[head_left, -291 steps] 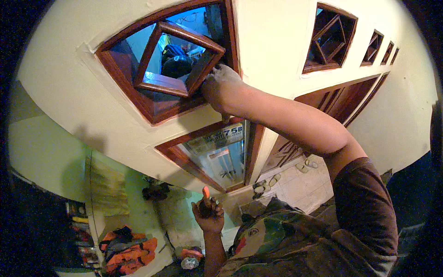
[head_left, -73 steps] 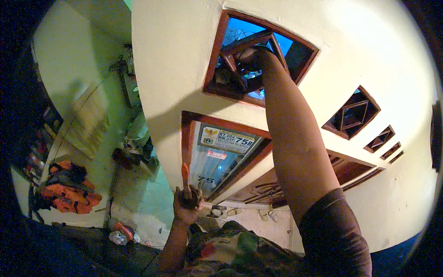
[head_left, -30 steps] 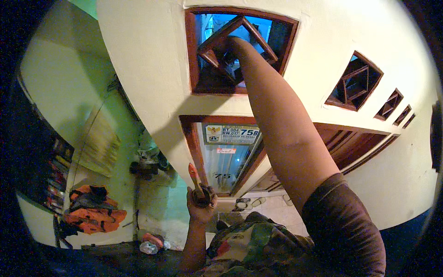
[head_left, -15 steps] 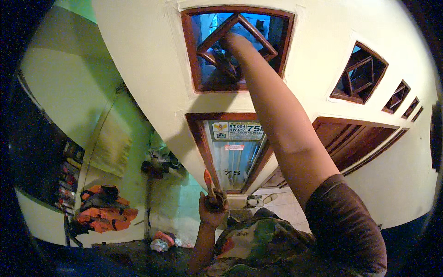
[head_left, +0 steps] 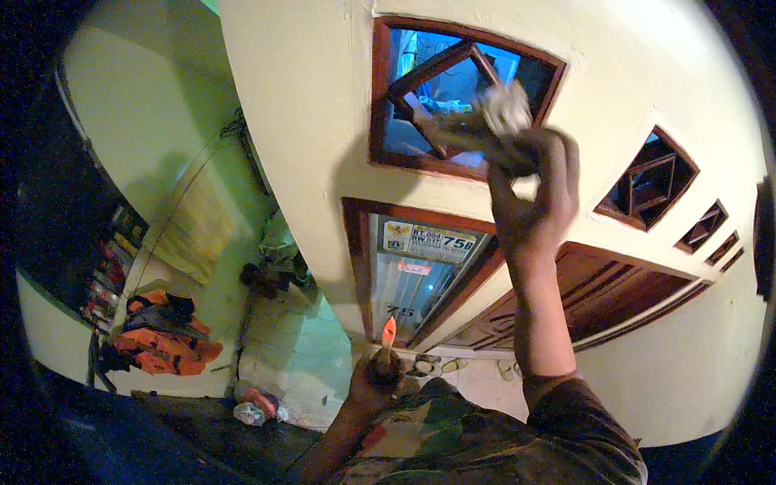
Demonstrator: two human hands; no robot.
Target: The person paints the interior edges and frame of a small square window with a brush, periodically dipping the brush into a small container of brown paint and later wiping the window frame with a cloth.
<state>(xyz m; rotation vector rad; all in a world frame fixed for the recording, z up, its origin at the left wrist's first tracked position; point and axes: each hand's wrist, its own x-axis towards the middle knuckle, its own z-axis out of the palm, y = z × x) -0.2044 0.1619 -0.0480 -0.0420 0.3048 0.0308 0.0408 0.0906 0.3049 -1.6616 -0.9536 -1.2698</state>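
My right hand [head_left: 540, 190] is raised in front of the wall, just right of a vent opening, its fingers closed on a crumpled grey-white cloth [head_left: 505, 109] blurred by motion. Behind the cloth is the opening's dark red-brown wooden frame [head_left: 378, 97], with a tilted square of wooden bars [head_left: 432, 69] inside it. Low at the centre, my left hand [head_left: 376, 386] is closed around a slim tool with a pointed orange end [head_left: 390, 330]. That end points up; the rest is dark or hidden in my grip.
Below the vent stands a narrow glass pane in a wooden frame [head_left: 356, 242]. A carved wooden door [head_left: 517, 319] and smaller vents [head_left: 647, 184] continue rightward. Sandals [head_left: 455, 365] lie on the floor tiles. Orange-and-black clothing [head_left: 166, 343] hangs at left.
My right hand, half a second ago reaching through the vent opening, is out in front of the wall with the cloth. My left hand still holds the orange-ended tool. The view has shifted.
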